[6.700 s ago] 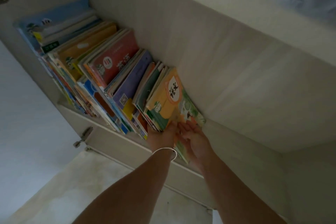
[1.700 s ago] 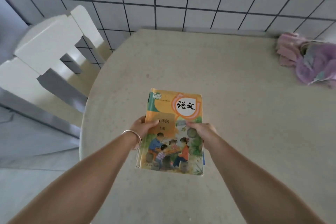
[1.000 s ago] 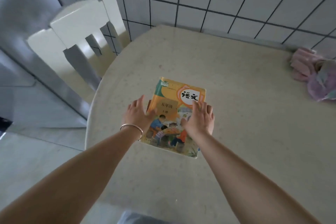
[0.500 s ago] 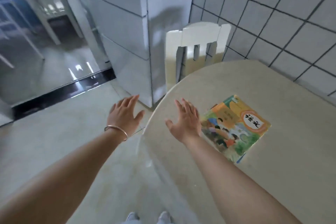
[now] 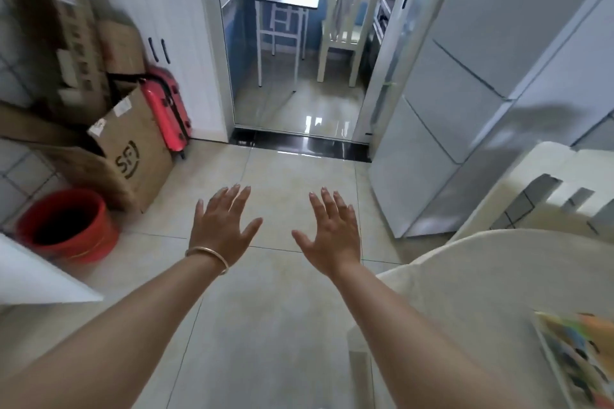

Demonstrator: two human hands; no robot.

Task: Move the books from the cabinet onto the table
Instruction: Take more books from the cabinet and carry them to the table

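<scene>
Your left hand (image 5: 223, 229) and right hand (image 5: 332, 236) are empty, fingers (image 5: 232, 199) spread wide; the book (image 5: 578, 355) lies on the desk (image 5: 498, 276), right.

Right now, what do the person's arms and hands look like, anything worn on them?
Both forearms are bare, with no sleeves in view. The left hand has a thin metal bangle around its wrist. The right hand and its wrist carry no bracelet or watch, and neither hand wears a glove.
</scene>
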